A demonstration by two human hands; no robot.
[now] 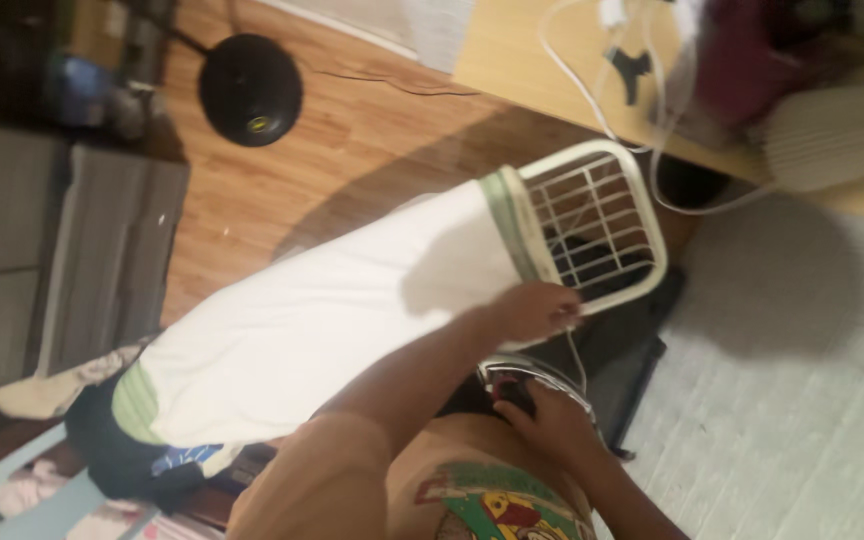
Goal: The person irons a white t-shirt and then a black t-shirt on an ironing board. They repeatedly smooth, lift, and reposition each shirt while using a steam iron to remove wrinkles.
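**Hands at the rack end of an ironing board**

Head view: the ironing board (332, 310) runs long from lower left to upper right, its white wire rack (592, 222) pointing toward a wooden desk (522, 60). The left hand (530, 308) rests at the board's near edge just beside the rack, fingers curled; whether it grips anything cannot be told. Below it, the right hand (555, 420) closes over a dark iron (512, 385). Bare wood floor (352, 140) lies beyond the board's far edge; pale carpet (792, 400) opens right of the hands.
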